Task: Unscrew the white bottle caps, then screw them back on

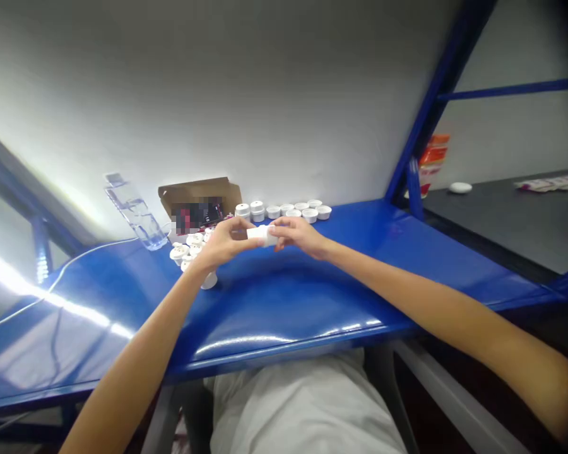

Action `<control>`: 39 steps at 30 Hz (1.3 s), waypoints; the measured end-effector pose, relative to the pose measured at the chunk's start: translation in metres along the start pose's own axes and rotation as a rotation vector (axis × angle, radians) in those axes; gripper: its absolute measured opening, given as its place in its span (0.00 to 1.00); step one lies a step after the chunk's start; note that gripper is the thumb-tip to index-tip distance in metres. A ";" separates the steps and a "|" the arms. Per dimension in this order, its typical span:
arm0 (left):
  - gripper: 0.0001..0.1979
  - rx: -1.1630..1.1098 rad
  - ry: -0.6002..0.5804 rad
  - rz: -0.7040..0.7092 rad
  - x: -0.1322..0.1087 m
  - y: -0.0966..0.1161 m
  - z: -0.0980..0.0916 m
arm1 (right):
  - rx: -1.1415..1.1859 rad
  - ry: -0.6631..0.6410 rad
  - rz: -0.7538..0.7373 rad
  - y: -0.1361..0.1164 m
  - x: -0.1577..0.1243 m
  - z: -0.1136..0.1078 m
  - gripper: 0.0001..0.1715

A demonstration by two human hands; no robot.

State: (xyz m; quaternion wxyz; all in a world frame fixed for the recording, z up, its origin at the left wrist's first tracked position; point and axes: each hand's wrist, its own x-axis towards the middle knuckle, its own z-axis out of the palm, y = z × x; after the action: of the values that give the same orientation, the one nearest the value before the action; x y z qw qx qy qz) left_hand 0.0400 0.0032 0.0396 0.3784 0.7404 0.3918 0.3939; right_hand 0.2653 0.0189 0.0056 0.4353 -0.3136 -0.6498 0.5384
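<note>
Both hands meet above the blue table [284,296], holding one small white round part [260,234] between them. My left hand [223,243] grips its left end with curled fingers. My right hand [299,236] pinches its right end. Just under and behind my left hand lies a cluster of several similar white caps [187,249], one of them [209,280] by my wrist. A row of several white round jars [284,211] stands along the wall behind my hands.
An open brown cardboard box [199,200] sits against the wall, a clear plastic water bottle [137,214] to its left. A white cable [71,268] runs over the table's left side. A blue frame post [416,170] and a dark table [506,221] stand at right.
</note>
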 end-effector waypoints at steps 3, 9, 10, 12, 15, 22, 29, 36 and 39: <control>0.23 0.086 -0.030 0.023 0.000 -0.008 0.006 | -0.098 0.065 -0.007 0.005 0.001 0.002 0.18; 0.14 0.539 -0.134 0.197 -0.002 -0.018 0.014 | -0.666 0.224 -0.282 0.012 -0.004 0.000 0.22; 0.13 0.585 -0.160 0.204 -0.002 -0.018 0.014 | -0.729 0.213 -0.315 0.013 -0.004 -0.002 0.21; 0.12 0.649 -0.195 0.203 -0.002 -0.020 0.013 | -0.780 0.185 -0.344 0.014 -0.003 -0.006 0.18; 0.10 0.724 -0.228 0.191 -0.003 -0.022 0.014 | -0.826 0.190 -0.328 0.016 0.000 -0.009 0.18; 0.08 0.862 -0.256 0.214 -0.007 -0.027 0.028 | -1.176 0.108 -0.194 0.020 0.027 0.001 0.34; 0.09 0.955 -0.294 0.172 -0.010 -0.022 0.031 | -1.391 0.006 0.015 0.006 0.079 0.028 0.42; 0.10 0.977 -0.302 0.157 -0.012 -0.018 0.031 | -1.366 0.020 0.034 0.006 0.088 0.026 0.42; 0.10 0.998 -0.293 0.153 -0.011 -0.014 0.028 | -1.326 0.165 0.038 0.011 0.087 0.011 0.44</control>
State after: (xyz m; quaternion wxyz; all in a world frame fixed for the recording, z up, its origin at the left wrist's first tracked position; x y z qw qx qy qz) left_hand 0.0563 -0.0082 0.0124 0.0008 0.9045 0.4193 0.0782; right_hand 0.2174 0.0924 0.0144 0.1889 -0.5664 -0.8021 0.0067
